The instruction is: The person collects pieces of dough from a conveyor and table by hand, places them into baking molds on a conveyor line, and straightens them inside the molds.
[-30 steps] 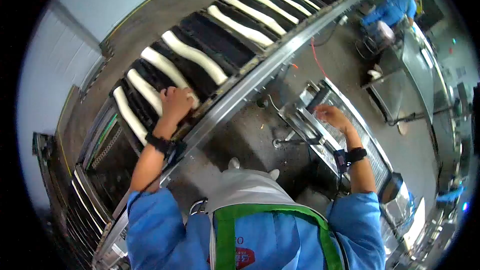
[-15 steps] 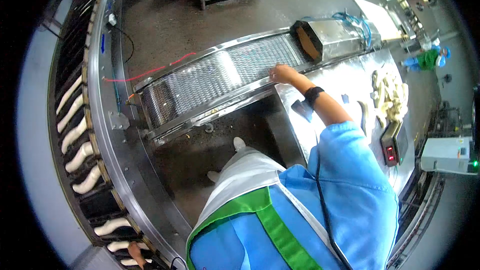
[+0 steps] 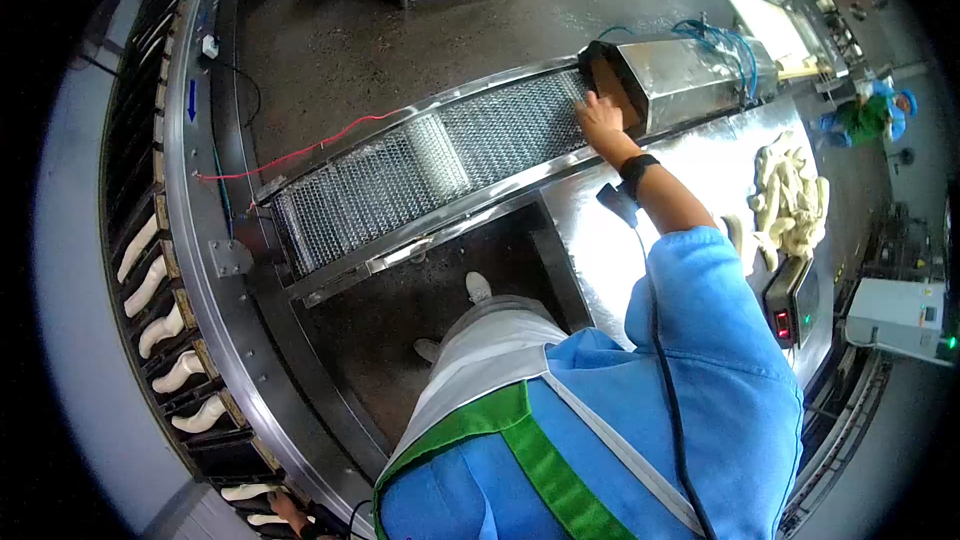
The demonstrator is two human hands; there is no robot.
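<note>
At the bottom left, my left hand [image 3: 287,508] is small and partly cut off by the dark view edge. It is at the end of a long white piece [image 3: 247,491] on the dark slotted conveyor; its grip is too small to make out. My right hand [image 3: 600,118] reaches over the metal mesh belt [image 3: 370,190], close to the brown flap [image 3: 612,90] at the mouth of a steel housing [image 3: 690,80]. Its fingers are apart, and nothing shows in them. A black band is round the right wrist.
Right of the mesh belt, a shiny steel table [image 3: 600,260] bears a heap of pale curved pieces [image 3: 785,195] and a scale [image 3: 790,305] with red digits. A steel rail [image 3: 240,340] edges the slotted conveyor. A co-worker [image 3: 870,118] stands far right.
The view has swung right since the oldest frame. My right hand has moved up along the mesh belt towards the brown flap. My left hand stays by the white pieces.
</note>
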